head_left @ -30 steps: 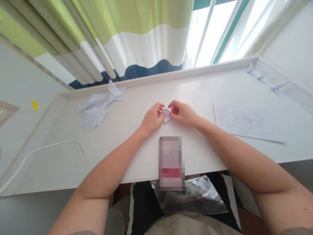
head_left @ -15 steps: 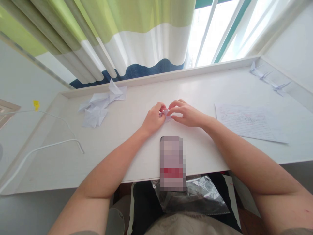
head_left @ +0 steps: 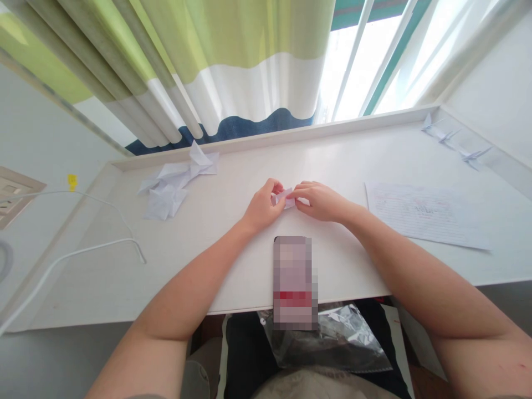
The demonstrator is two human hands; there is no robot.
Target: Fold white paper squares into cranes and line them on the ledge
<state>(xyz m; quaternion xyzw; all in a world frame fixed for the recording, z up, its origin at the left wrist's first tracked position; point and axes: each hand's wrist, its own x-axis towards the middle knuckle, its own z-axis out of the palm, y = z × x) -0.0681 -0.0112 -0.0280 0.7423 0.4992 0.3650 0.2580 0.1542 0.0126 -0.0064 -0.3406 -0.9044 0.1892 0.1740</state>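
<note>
Between my two hands, over the middle of the white desk, is a small piece of folded white paper. My left hand grips its left side, the thumb in front and the fingers curled behind. From the right, my right hand pinches the paper's other edge between thumb and fingertips. Part of the paper is hidden by the fingers. Nearer to me lies a phone, its screen blurred out, reaching over the desk's front edge.
Crumpled and folded white papers lie at the back left. Several small folded paper shapes line the right rim. A written sheet is right of my arm. A white cable crosses the left. A clear plastic bag rests on my lap.
My right hand's fingers, spread before, have closed onto the folded paper's right edge. The paper now stands out more between both hands. The whole view has shifted slightly.
</note>
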